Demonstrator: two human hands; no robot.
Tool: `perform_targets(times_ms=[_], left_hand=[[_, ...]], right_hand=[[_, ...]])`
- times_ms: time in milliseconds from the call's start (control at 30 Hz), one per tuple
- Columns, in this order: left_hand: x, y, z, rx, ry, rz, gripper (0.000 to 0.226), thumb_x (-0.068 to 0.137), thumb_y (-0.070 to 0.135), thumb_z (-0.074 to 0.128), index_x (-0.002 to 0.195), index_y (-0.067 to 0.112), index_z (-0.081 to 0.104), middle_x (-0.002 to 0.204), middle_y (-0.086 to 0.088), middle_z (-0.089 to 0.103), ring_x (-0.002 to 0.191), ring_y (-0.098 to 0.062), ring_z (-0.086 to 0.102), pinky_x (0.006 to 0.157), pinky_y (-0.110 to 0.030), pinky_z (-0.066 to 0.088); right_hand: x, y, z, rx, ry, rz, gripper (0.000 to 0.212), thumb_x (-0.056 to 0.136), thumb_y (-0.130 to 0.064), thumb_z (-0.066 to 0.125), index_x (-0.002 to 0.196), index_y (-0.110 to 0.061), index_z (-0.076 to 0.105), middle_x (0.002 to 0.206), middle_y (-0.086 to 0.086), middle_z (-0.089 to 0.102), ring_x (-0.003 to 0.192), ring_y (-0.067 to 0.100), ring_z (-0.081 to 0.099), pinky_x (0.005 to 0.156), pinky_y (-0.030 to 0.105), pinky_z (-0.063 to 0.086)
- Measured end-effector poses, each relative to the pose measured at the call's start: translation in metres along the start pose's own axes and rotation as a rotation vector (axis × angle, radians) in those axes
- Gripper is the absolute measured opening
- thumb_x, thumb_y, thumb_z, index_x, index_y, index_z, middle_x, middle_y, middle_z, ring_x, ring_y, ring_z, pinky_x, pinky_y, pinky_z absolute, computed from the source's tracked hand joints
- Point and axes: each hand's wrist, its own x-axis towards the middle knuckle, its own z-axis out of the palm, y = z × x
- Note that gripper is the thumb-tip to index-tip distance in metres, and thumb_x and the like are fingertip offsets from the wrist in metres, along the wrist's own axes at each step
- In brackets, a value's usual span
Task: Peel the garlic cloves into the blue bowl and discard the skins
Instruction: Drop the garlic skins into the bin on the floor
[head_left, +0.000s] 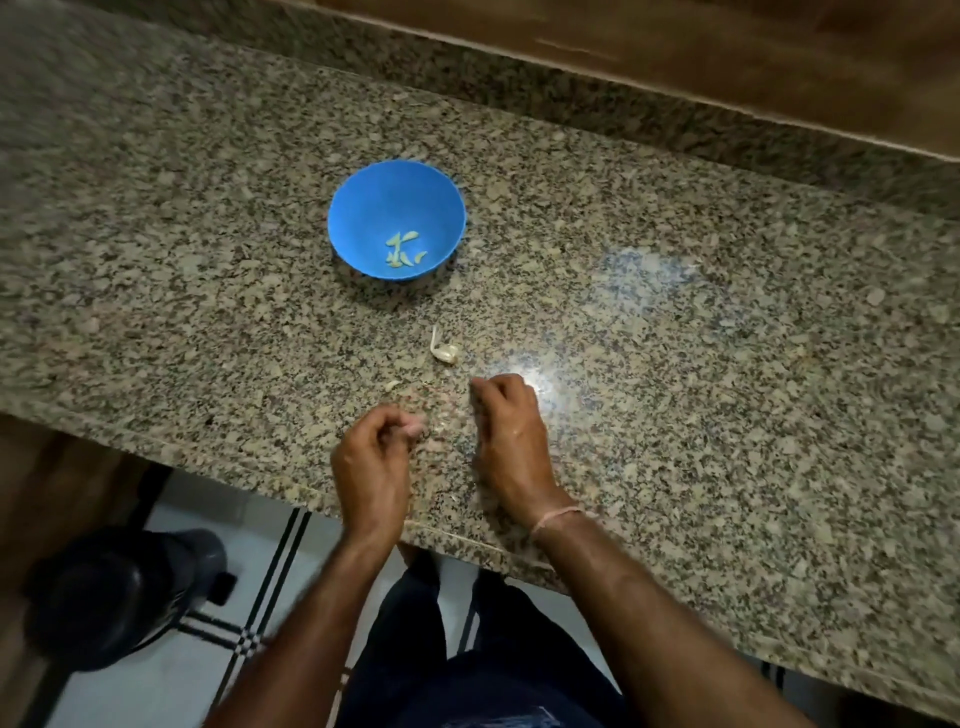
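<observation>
Head view: one blue bowl on granite desk, about five peeled cloves inside. One unpeeled garlic piece and one skin scrap lie nearer. Left hand and right hand have fingers curled; whether they hold anything, cannot tell.

- A blue bowl sits on the speckled stone counter, with a few peeled garlic cloves inside.
- One unpeeled garlic clove lies near the bowl.
- The left hand and right hand have curled fingers; whether they hold anything is unclear.
</observation>
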Motion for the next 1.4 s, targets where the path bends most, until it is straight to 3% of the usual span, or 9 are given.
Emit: perform_targets(times_ms=[167, 367, 533, 767, 900, 1000, 1167, 1300, 1400], left_hand=[[0.003, 0.005, -0.008, -0.059, 0.104, -0.085, 0.010, 0.094, 0.008, 0.073, 0.089, 0.018, 0.072, 0.092, 0.005, 0.075, 0.082, 0.000, 0.068, 0.064, -0.009, 0.051], [-0.002, 0.001, -0.009, -0.107, 0.113, -0.099, 0.009, 0.092, 0.013, 0.076, 0.089, 0.021, 0.073, 0.088, 0.009, 0.075, 0.085, -0.006, 0.070, 0.076, -0.023, 0.056], [-0.009, -0.002, -0.009, -0.131, 0.094, -0.107, 0.010, 0.092, 0.013, 0.076, 0.088, 0.021, 0.073, 0.088, 0.010, 0.074, 0.086, -0.009, 0.070, 0.078, -0.025, 0.057], [-0.010, -0.006, -0.010, -0.142, 0.083, -0.137, 0.007, 0.091, 0.016, 0.077, 0.090, 0.021, 0.073, 0.091, 0.008, 0.075, 0.089, -0.011, 0.070, 0.081, -0.028, 0.058], [-0.011, -0.006, -0.010, -0.161, 0.079, -0.136, 0.008, 0.091, 0.015, 0.078, 0.089, 0.022, 0.072, 0.090, 0.009, 0.074, 0.089, -0.014, 0.070, 0.082, -0.032, 0.060], [-0.012, -0.005, -0.010, -0.134, 0.073, -0.123, 0.009, 0.091, 0.019, 0.078, 0.088, 0.025, 0.072, 0.088, 0.011, 0.074, 0.089, -0.013, 0.069, 0.084, -0.039, 0.061], [-0.012, -0.004, -0.012, -0.150, 0.061, -0.127, 0.009, 0.090, 0.019, 0.078, 0.088, 0.026, 0.072, 0.089, 0.009, 0.074, 0.090, -0.015, 0.070, 0.087, -0.044, 0.061], [-0.014, -0.006, -0.016, -0.173, 0.077, -0.122, 0.008, 0.091, 0.018, 0.077, 0.089, 0.023, 0.072, 0.090, 0.008, 0.074, 0.090, -0.016, 0.069, 0.085, -0.038, 0.061], [-0.015, -0.006, -0.017, -0.182, 0.079, -0.114, 0.008, 0.091, 0.017, 0.077, 0.088, 0.022, 0.072, 0.088, 0.008, 0.074, 0.088, -0.014, 0.070, 0.083, -0.035, 0.060]], right_hand=[[0.016, 0.002, 0.004, 0.150, -0.015, 0.039, 0.023, 0.107, -0.006, 0.051, 0.124, -0.012, 0.065, 0.107, -0.010, 0.055, 0.098, -0.002, 0.053, 0.083, 0.002, 0.044], [0.019, 0.009, 0.010, 0.001, -0.087, -0.062, 0.027, 0.109, -0.021, 0.050, 0.135, -0.021, 0.055, 0.122, -0.013, 0.043, 0.111, -0.017, 0.036, 0.095, 0.005, 0.036], [0.027, 0.002, 0.016, -0.109, -0.040, -0.165, 0.046, 0.099, -0.007, 0.067, 0.143, -0.011, 0.057, 0.132, 0.012, 0.053, 0.117, 0.022, 0.046, 0.097, 0.032, 0.048], [-0.003, 0.024, 0.000, 0.022, -0.101, -0.090, 0.036, 0.101, -0.015, 0.060, 0.137, -0.013, 0.063, 0.129, -0.001, 0.053, 0.118, 0.008, 0.047, 0.104, 0.016, 0.046], [-0.014, 0.016, 0.001, 0.057, 0.031, -0.006, 0.034, 0.106, -0.028, 0.045, 0.123, -0.004, 0.062, 0.118, 0.006, 0.056, 0.107, 0.023, 0.058, 0.095, 0.037, 0.057], [-0.009, -0.006, 0.014, 0.084, -0.022, -0.024, 0.025, 0.104, -0.024, 0.053, 0.116, -0.006, 0.065, 0.112, 0.009, 0.059, 0.101, 0.025, 0.059, 0.085, 0.031, 0.056], [0.001, -0.003, 0.021, 0.196, -0.025, 0.035, 0.016, 0.105, -0.009, 0.056, 0.117, -0.007, 0.066, 0.103, -0.006, 0.057, 0.088, -0.001, 0.057, 0.082, 0.024, 0.058], [-0.005, 0.004, 0.018, 0.052, -0.059, -0.075, 0.040, 0.094, -0.012, 0.074, 0.133, -0.009, 0.064, 0.122, -0.002, 0.054, 0.102, 0.002, 0.049, 0.088, 0.001, 0.044], [0.001, -0.004, 0.027, -0.009, -0.049, -0.099, 0.038, 0.088, -0.017, 0.081, 0.124, -0.012, 0.070, 0.117, -0.003, 0.057, 0.106, 0.005, 0.045, 0.082, -0.002, 0.037]])
